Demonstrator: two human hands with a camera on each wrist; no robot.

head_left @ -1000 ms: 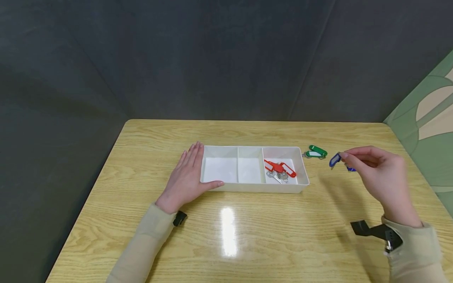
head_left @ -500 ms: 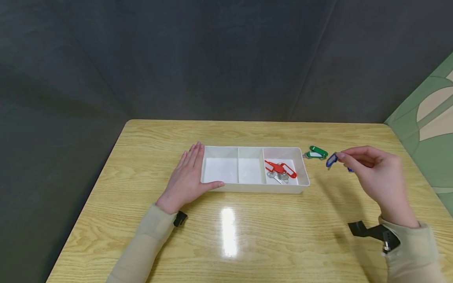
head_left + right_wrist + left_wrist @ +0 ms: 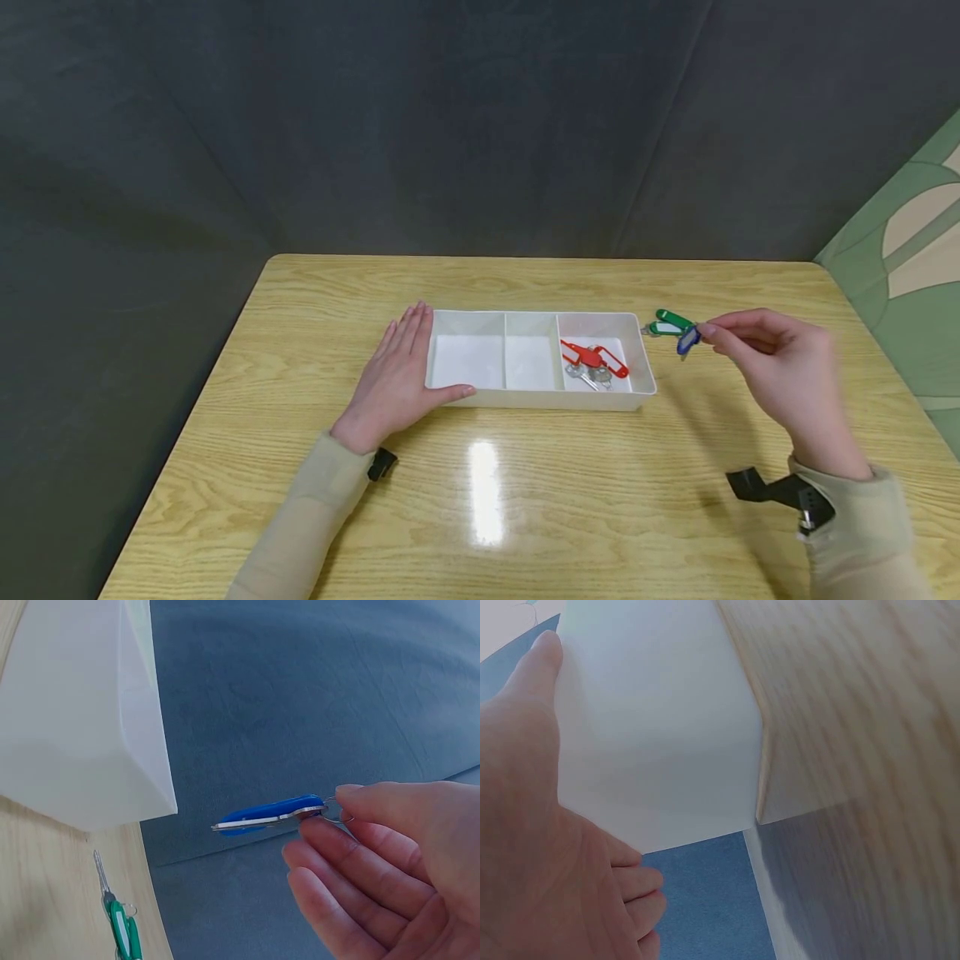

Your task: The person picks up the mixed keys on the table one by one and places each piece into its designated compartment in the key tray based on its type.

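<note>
My left hand (image 3: 393, 379) lies with straight fingers along the left end of a white three-compartment tray (image 3: 555, 400), its thumb over the front rim. In the left wrist view, the palm is against the tray's white wall (image 3: 660, 742). Up off the table, my right hand (image 3: 776, 375) pinches a blue key tag (image 3: 687, 339) between thumb and forefinger. The right wrist view shows the grip at its metal ring, with a key (image 3: 251, 823) hanging along the tag. Red key tags (image 3: 591, 356) with keys lie in the tray's right compartment.
Green key tags (image 3: 670, 323) with keys lie on the wooden table (image 3: 600, 492) just right of the tray, behind the blue tag in the head view. A dark cloth partition (image 3: 465, 142) rises behind the table. A green patterned panel (image 3: 915, 275) stands at the right.
My right hand has moved left with the blue key tag, toward the tray and over the green tags. Another blue tag on the table has gone out of sight behind it. The left hand stays put.
</note>
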